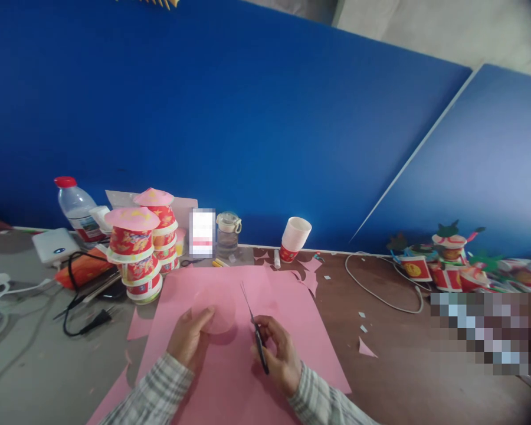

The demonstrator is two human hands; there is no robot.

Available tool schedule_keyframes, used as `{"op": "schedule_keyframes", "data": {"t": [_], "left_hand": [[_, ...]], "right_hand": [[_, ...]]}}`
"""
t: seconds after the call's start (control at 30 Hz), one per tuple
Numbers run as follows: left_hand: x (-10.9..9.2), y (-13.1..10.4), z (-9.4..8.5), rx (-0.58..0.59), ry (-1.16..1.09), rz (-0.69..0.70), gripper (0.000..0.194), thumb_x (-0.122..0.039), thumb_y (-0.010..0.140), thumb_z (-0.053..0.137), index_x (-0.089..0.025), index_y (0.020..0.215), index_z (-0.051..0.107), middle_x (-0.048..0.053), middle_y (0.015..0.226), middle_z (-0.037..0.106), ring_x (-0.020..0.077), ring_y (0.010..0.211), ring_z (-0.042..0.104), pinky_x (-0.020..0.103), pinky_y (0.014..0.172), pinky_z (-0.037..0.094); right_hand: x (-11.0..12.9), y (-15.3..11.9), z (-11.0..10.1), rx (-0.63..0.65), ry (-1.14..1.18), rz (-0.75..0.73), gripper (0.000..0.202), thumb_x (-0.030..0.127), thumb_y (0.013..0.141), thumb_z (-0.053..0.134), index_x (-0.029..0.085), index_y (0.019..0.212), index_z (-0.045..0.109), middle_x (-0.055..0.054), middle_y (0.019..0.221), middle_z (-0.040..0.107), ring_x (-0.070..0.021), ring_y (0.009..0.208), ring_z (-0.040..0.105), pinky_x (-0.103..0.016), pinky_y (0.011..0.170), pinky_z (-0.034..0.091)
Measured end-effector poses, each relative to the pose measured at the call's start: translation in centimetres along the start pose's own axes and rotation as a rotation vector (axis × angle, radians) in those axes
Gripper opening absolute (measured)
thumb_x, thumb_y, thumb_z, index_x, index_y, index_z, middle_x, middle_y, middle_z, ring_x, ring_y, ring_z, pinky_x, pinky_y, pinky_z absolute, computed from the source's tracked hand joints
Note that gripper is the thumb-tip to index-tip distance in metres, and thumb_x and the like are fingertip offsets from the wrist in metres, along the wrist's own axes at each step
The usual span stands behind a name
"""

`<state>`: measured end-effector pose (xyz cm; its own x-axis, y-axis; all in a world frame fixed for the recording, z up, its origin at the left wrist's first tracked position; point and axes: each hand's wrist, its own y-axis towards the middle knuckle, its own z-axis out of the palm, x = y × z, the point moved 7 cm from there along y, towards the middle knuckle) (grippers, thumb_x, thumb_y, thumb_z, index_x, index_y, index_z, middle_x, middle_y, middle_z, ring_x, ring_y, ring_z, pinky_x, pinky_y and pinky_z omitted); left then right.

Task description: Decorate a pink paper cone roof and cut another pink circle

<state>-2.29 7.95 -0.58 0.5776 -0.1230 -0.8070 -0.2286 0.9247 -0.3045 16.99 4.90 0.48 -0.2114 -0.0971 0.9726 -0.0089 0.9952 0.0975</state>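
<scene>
My left hand [190, 336] pinches a round pink paper disc [219, 310] between thumb and fingers, just above a large pink paper sheet [292, 313]. To its right, my right hand [278, 354] grips a pair of scissors [259, 336] with a dark handle. The blades point away from me and lie close together, apart from the disc. The big sheet lies flat on the table under both hands. Left of it stand two towers of stacked red paper cups, the nearer cup tower [137, 265] and the farther cup tower [163, 236], each with a pink cone top.
Behind the sheet are a glass jar [228, 236] and tilted paper cups [295, 236]. A bottle [77, 206], a white box [55, 247] and a black plug [97, 321] sit at left. Pink scraps [366, 348], a white cable [380, 295] and cup crafts [449, 271] lie at right.
</scene>
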Motion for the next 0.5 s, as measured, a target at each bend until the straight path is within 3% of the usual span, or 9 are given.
{"op": "schedule_keyframes", "data": {"t": [0.27, 0.5], "left_hand": [[-1.4, 0.6, -0.9, -0.101, -0.013, -0.009, 0.031, -0.026, 0.024, 0.078, -0.019, 0.048, 0.06, -0.011, 0.031, 0.058, 0.0065, 0.024, 0.048, 0.013, 0.022, 0.029], [-1.2, 1.0, -1.1, -0.094, -0.044, -0.045, 0.037, -0.028, 0.023, 0.078, -0.021, 0.053, 0.058, -0.009, 0.038, 0.062, 0.0105, 0.034, 0.057, 0.017, 0.031, 0.038]], "right_hand": [[0.9, -0.4, 0.7, 0.114, -0.181, -0.065, 0.03, 0.014, 0.051, 0.063, 0.023, 0.079, 0.067, 0.004, 0.054, 0.056, -0.0164, 0.056, 0.051, -0.025, 0.058, 0.041], [0.8, -0.8, 1.4, 0.16, -0.244, -0.088, 0.03, 0.013, 0.053, 0.063, 0.024, 0.08, 0.066, 0.005, 0.055, 0.056, -0.0161, 0.057, 0.051, -0.024, 0.059, 0.04]]}}
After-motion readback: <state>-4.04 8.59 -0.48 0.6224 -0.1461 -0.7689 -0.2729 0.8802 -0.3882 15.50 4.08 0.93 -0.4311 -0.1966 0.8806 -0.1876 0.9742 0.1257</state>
